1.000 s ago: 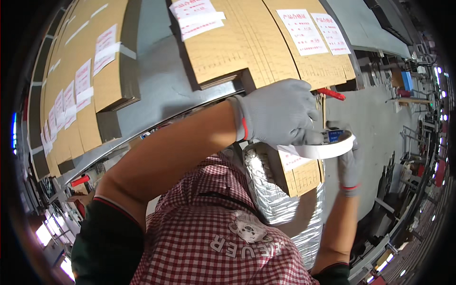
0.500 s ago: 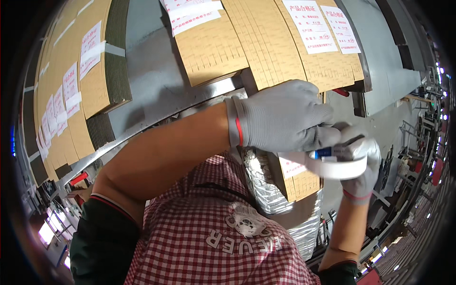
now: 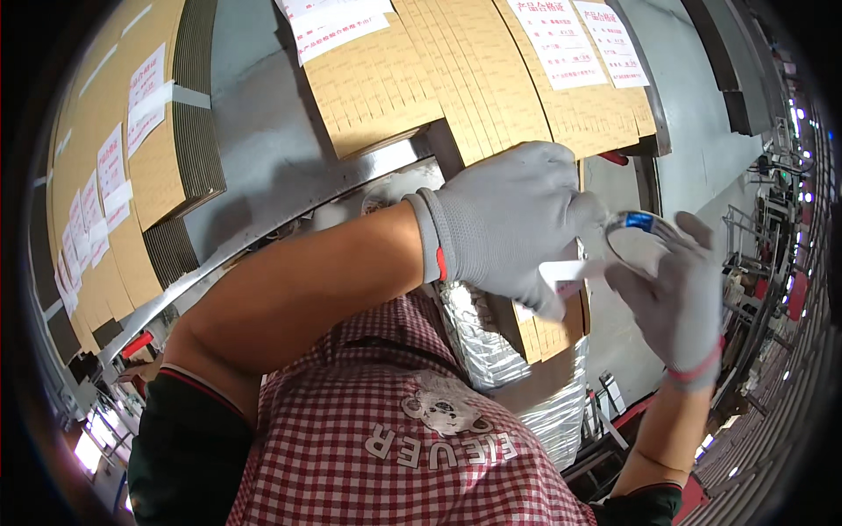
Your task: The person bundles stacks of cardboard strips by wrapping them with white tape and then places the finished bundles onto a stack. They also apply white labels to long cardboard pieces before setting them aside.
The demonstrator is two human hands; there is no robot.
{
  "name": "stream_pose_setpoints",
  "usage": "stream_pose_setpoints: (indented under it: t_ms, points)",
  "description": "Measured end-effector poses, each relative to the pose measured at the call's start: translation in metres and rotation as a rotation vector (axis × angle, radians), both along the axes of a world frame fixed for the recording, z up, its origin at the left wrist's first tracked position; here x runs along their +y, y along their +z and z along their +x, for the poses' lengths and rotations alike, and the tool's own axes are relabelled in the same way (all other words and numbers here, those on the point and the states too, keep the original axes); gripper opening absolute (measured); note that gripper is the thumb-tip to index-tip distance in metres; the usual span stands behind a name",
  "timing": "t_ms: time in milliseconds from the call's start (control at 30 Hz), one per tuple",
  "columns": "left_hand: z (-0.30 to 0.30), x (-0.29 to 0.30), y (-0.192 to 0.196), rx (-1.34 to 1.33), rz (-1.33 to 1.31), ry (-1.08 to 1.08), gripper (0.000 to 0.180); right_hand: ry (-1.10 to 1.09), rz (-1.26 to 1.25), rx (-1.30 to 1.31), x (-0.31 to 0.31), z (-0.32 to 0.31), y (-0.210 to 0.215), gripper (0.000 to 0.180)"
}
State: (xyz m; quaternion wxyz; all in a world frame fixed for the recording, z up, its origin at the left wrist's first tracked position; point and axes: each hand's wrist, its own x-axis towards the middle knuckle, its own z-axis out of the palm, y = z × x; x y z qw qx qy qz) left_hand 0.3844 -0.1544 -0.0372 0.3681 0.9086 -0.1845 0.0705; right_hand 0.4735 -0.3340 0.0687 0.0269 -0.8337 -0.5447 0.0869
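My right hand (image 3: pixel 674 302), in a grey glove, holds a roll of tape (image 3: pixel 638 249) with a blue patch on its inner ring. From the roll toward my left hand (image 3: pixel 517 223) runs a short pale strip of tape (image 3: pixel 566 272). That left hand, also gloved in grey, is closed on the strip's end, its fingers partly hidden from above. Just beyond it stands a row of flat brown cardboard pieces (image 3: pixel 495 83), packed on edge. White paper labels with red print (image 3: pixel 557 44) lie across their tops.
More cardboard stacks (image 3: pixel 149 188) with taped labels stand at the left on a grey metal table (image 3: pixel 263 114). Close to my body is a smaller cardboard bundle (image 3: pixel 548 333) above a silvery wrapped stack (image 3: pixel 478 329). Racks and equipment (image 3: pixel 772 237) line the right side.
My right hand has moved right, away from the left one, and the tape roll has turned so its ring shows. The view has shifted slightly.
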Motion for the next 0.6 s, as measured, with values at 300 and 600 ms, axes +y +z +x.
stream_pose_setpoints:
  t_ms: [300, 600]
  points:
    - [-0.017, -0.04, 0.012, -0.125, 0.274, -0.18, 0.032, -0.201, 0.028, 0.273, -0.056, 0.039, -0.11, 0.019]
    - [-0.073, -0.042, 0.045, 0.346, -0.122, 0.205, 0.032, 0.135, 0.075, 0.385, -0.028, -0.054, 0.014, 0.034]
